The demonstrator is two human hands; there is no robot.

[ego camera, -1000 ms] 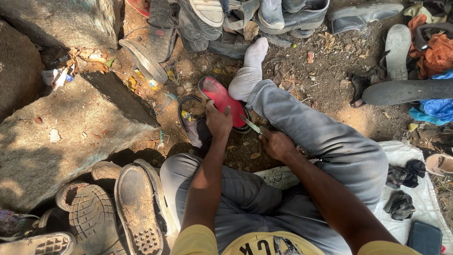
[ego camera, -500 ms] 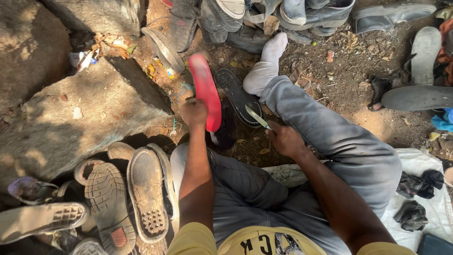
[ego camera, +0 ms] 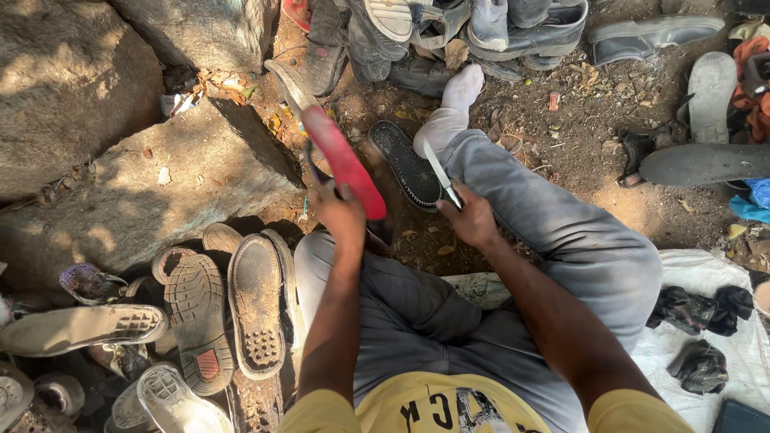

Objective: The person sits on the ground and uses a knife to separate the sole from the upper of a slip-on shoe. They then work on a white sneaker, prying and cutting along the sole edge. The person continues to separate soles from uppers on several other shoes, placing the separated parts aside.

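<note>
Left hand (ego camera: 343,216) clamped on lower end of flat red shoe insole (ego camera: 343,160), held tilted above dirt ground, upper tip toward grey rock (ego camera: 120,192). Fingers partly hidden behind insole. Right hand (ego camera: 469,220) closed on handle of one thin steel knife (ego camera: 442,174), blade pointing up-left, handle hidden in fist. One black rubber sole (ego camera: 405,164) lies on ground between hands, beside grey-trousered leg. Worn soles piled lower left (ego camera: 200,313), count unclear, some cut off by frame edge
</note>
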